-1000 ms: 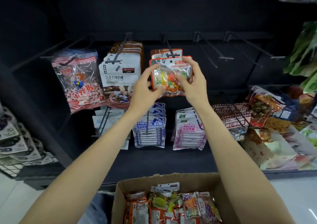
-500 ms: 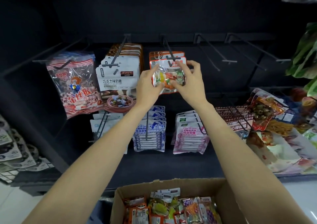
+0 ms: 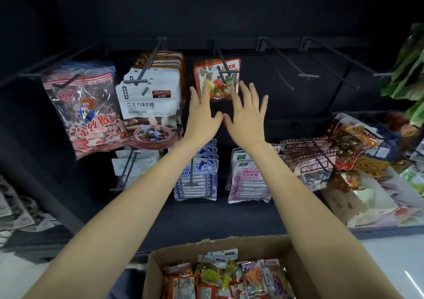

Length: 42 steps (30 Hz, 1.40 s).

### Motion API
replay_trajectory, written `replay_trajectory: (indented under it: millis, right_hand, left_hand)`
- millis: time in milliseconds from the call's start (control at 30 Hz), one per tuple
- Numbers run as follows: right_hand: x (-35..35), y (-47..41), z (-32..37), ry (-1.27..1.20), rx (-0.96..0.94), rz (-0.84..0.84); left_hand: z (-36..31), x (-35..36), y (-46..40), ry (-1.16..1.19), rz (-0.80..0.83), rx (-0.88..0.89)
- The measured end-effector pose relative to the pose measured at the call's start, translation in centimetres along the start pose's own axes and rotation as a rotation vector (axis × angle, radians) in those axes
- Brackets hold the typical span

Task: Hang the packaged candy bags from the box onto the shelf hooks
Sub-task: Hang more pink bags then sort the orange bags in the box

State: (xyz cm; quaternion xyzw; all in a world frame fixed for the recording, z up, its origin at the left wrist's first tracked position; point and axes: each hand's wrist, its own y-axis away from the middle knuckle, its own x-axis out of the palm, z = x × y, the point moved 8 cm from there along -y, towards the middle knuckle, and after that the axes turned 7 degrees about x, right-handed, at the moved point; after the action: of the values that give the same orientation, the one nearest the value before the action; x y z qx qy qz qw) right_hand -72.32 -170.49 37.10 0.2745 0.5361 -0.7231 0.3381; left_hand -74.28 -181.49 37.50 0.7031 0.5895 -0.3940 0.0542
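An orange-edged bag of coloured candy (image 3: 217, 78) hangs on a black shelf hook (image 3: 222, 60) in the upper row. My left hand (image 3: 202, 113) and my right hand (image 3: 247, 113) are spread with straight fingers just below the bag, fingertips at its lower corners, thumbs nearly meeting; neither hand holds anything. At the bottom of the view, an open cardboard box (image 3: 296, 262) holds several more candy bags (image 3: 229, 278).
White chocolate-candy bags (image 3: 151, 101) and a red striped bag (image 3: 85, 108) hang left of the candy. Two bare hooks (image 3: 286, 62) stick out to the right. Lower hooks carry blue (image 3: 197, 177) and pink (image 3: 250, 179) packs. Loose snack packs (image 3: 358, 152) pile at right.
The candy bag has slid back along the hook and hangs free. Both hands have let go of it, opened and dropped slightly below it.
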Motion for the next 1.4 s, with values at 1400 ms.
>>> replay_trajectory:
  millis: [1400]
  right_hand:
    - [38.8,50.2,0.2,-0.073,0.444,1.546]
  left_hand:
    - [34.8,6.3,32.8,-0.349,0.161,-0.578]
